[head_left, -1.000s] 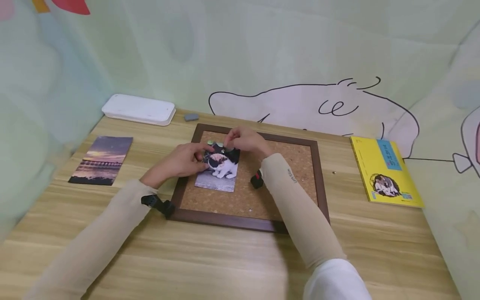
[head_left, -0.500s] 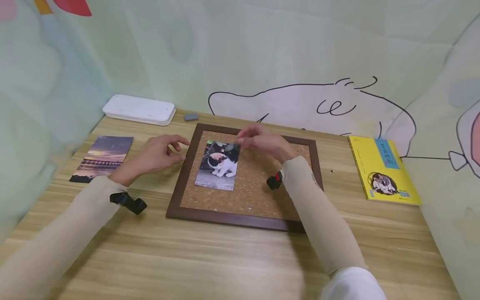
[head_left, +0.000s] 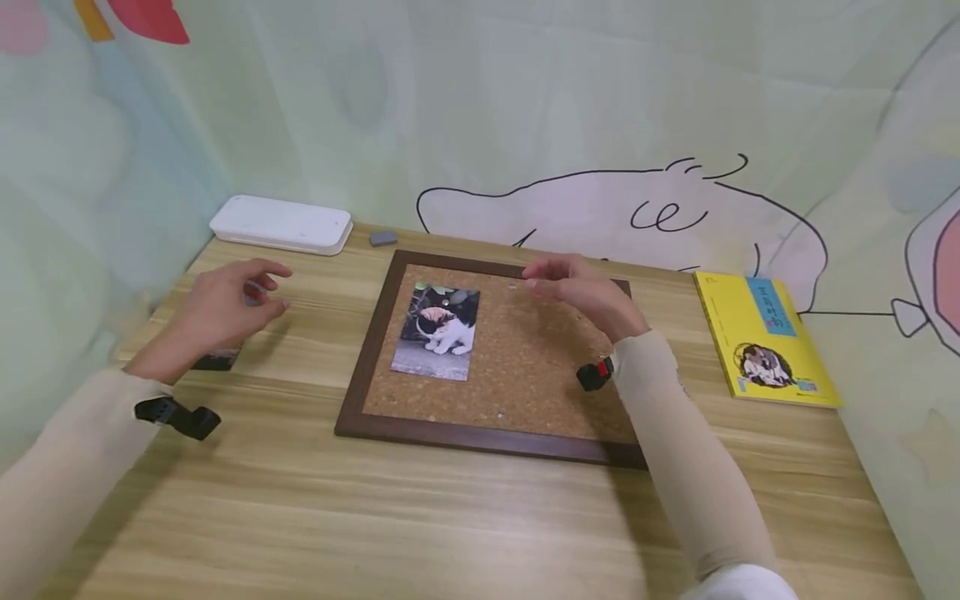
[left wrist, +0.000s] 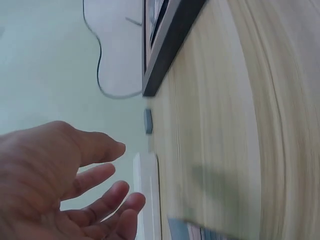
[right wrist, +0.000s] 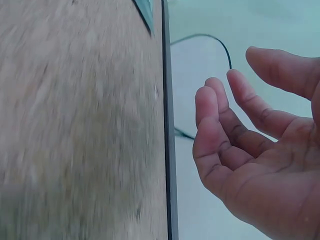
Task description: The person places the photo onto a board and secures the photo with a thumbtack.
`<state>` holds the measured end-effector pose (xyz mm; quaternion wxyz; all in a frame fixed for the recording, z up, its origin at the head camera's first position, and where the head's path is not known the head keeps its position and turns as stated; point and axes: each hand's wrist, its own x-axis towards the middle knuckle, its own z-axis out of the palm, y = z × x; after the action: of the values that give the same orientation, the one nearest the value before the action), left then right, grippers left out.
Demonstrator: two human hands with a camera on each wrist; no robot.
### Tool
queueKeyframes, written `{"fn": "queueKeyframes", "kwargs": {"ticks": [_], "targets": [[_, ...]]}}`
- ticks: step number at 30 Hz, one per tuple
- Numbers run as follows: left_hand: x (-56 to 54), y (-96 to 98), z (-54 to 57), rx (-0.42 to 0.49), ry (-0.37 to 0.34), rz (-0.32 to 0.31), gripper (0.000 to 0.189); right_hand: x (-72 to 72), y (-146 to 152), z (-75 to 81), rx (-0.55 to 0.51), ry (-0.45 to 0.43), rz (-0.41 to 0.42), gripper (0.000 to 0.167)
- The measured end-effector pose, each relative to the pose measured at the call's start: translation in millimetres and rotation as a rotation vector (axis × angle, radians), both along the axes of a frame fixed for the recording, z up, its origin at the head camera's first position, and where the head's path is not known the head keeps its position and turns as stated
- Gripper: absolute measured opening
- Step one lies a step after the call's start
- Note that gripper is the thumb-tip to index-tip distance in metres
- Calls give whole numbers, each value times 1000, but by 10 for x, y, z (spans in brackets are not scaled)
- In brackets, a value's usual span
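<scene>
**Kitten photo (head_left: 435,333) on the corkboard (head_left: 555,383), both hands held off it**

From here I see the photo lying on the cork near the frame's left edge, towards the far left corner, with a tiny shiny dot, likely a pin head (head_left: 446,302), near its top. Another bright speck (head_left: 501,414) sits by the board's near edge, too small to name.

The right hand (head_left: 585,287) hangs over the board's far edge, relaxed and empty, fingers loosely bent and thumb apart. Its forearm hides much of the frame's right side.

The left hand (head_left: 221,312), likewise loose and empty, is raised over a second print (head_left: 216,362) towards the desk's (head_left: 420,517) left edge; it covers most of that print, so I can't make out the picture.

Along the desk's far edge stand a flat white case (head_left: 281,221), at the left corner, and a small gray block (head_left: 383,238). A yellow book (head_left: 765,342) lies by the right edge; its lettering is illegible to me.
</scene>
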<state>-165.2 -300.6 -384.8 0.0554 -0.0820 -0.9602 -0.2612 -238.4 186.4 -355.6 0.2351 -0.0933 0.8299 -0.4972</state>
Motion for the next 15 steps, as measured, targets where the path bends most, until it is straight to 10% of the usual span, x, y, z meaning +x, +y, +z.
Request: {"fn": "queueKeyframes", "kwargs": {"ticks": [15], "targets": [[183, -483, 24, 36, -74, 153, 62, 223, 691, -68, 131, 4, -96, 42]]}}
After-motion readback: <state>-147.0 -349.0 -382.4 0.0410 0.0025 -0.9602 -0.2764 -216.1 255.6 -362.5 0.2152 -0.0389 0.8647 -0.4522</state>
